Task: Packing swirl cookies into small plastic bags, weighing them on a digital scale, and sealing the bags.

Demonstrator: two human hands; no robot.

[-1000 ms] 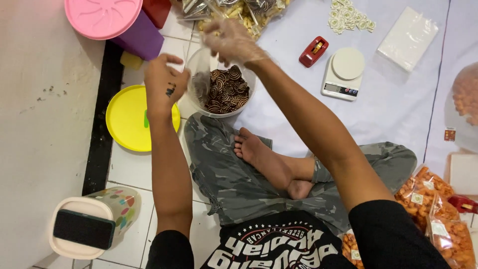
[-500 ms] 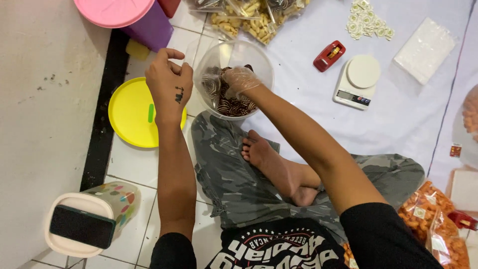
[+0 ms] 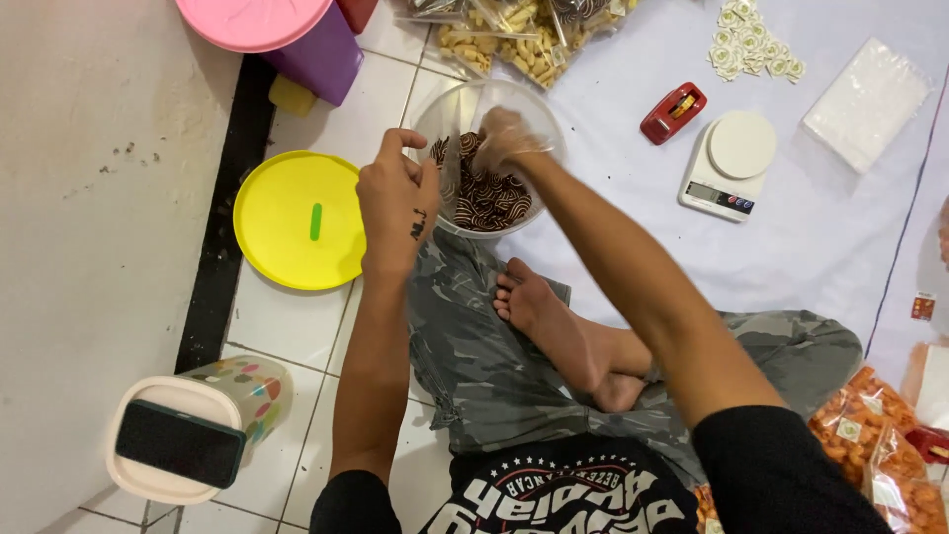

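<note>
swirl cookies sit in clear tub, upper centre of frame, still well stocked. right hand, in a thin plastic glove, is down among them, fingers curled; grip unclear. left hand pinches the tub rim. filled snack bags lie lower right.

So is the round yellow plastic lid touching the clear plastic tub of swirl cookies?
Apart. The head view shows bare white floor tile between the yellow lid and the clear tub.

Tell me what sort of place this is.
Probably a home floor used for packing snacks: white floor tiles, a cloth with a small kitchen scale, filled snack bags, and a clear tub of swirl cookies by the seated person's hands.
</note>
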